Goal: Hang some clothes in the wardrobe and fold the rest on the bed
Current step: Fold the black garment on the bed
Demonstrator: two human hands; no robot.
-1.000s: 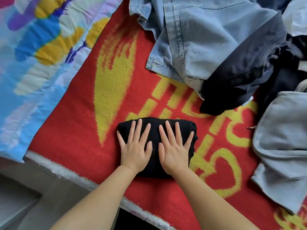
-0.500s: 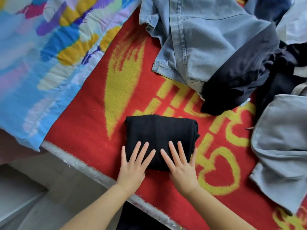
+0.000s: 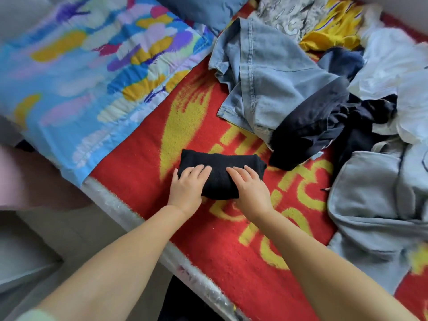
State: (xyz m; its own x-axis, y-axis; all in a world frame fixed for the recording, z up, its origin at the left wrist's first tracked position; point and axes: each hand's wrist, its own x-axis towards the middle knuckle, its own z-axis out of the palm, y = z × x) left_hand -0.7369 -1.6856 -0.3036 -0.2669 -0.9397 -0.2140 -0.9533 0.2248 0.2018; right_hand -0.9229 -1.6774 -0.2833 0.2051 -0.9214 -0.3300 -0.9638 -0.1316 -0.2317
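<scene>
Red blanket (image 3: 143, 181) w/ folded black garment (image 3: 220, 172) gripped by left hand (image 3: 187, 184) & right hand (image 3: 251, 188), jeans (image 3: 273, 82) & dark clothes (image 3: 324, 126) just beyond.

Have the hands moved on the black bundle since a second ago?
Yes. Both the left hand and right hand slid back toward the bed edge and now curl round the black bundle's near side.

This is a bedroom in a home: a bed covered with a red blanket (image 3: 143, 172) bearing yellow lettering fills most of the view. To the blanket's left lies a bright blue patterned quilt (image 3: 76, 72), and along the blanket's right side sits a loose heap of clothes (image 3: 324, 93), jeans among them.
</scene>
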